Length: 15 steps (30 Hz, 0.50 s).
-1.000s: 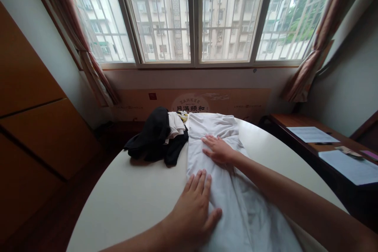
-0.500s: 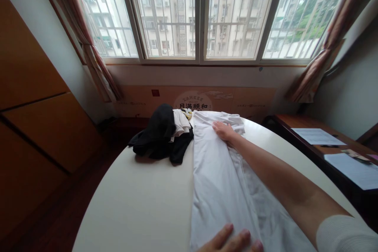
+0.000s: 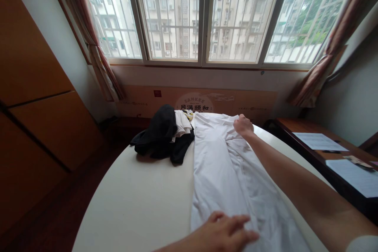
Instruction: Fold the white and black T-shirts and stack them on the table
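Observation:
A long white garment (image 3: 215,165) lies lengthwise on the white round table (image 3: 141,201), one half folded over and wrinkled along the right side. My right hand (image 3: 243,125) is closed on the garment's short far-right part, which looks like a sleeve, near the table's far edge. Low in the view, my left hand (image 3: 227,230) rests over the near part of the cloth with its fingers apart. The garment's near end runs out of view.
A pile of black clothes (image 3: 161,136) with a white folded cloth (image 3: 182,123) sits left of the garment. To the right stands a brown desk (image 3: 288,125) with paper sheets (image 3: 320,141). A printed cardboard panel (image 3: 141,100) leans below the window.
My right hand has moved right from lying on the cloth to gripping its far-right part. My left hand has come further into view over the near part.

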{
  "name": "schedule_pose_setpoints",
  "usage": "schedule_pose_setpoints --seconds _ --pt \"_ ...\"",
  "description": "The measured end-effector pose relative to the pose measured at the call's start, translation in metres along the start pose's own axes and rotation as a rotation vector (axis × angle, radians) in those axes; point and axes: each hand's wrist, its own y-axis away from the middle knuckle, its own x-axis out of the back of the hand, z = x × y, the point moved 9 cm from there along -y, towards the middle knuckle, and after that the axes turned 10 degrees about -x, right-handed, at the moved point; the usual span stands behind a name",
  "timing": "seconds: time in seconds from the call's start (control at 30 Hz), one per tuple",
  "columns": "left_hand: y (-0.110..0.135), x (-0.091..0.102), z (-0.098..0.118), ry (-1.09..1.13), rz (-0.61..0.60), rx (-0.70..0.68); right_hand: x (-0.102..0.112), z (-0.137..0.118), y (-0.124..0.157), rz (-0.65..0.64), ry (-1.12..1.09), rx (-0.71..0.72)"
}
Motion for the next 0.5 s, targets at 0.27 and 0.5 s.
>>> schedule_pose_setpoints --seconds 0.27,0.5 --pt "-0.047 0.167 -0.19 0.076 0.562 0.528 -0.045 -0.146 0.05 -0.324 -0.44 0.18" --pt "-0.011 0.225 -0.297 -0.057 0.701 1.018 -0.058 -0.204 0.094 -0.578 -0.602 0.441"
